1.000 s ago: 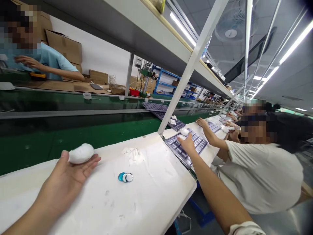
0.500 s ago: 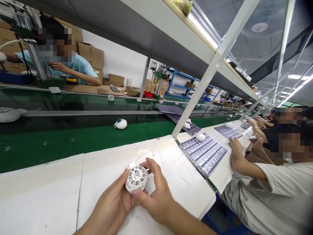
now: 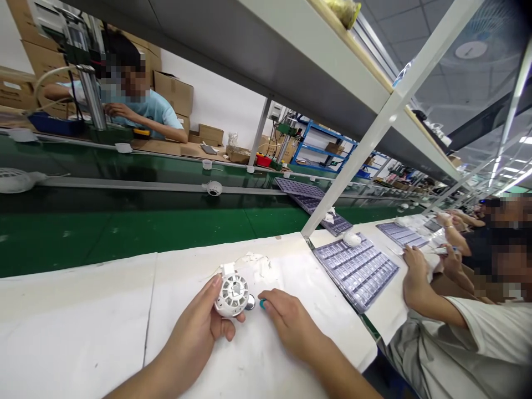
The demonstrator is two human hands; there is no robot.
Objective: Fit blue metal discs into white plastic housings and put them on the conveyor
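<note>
My left hand [image 3: 193, 332] is closed round a white round housing [image 3: 226, 307] with a slotted, wheel-like face turned up towards me. A shiny silver disc [image 3: 250, 302] shows at the housing's right side, above my left fingertips. Just to the right, my right hand [image 3: 293, 324] pinches a small teal round piece [image 3: 262, 303] between thumb and finger, a short gap from the disc. Behind the housing, a thin white wire and crumpled whitish scraps [image 3: 260, 266] lie on the white-covered bench [image 3: 83, 327].
A gridded tray [image 3: 359, 274] lies to the right with a white rounded part [image 3: 352, 239] on it. Beyond the bench runs a green conveyor [image 3: 124, 227], with a white unit [image 3: 214, 188] at its divider. A slanted post [image 3: 353, 166] stands ahead; co-workers sit right and across.
My right hand has come off the housing to the right and now shows a teal piece in its pinch. The silver disc has come into sight. The whole view has shifted slightly.
</note>
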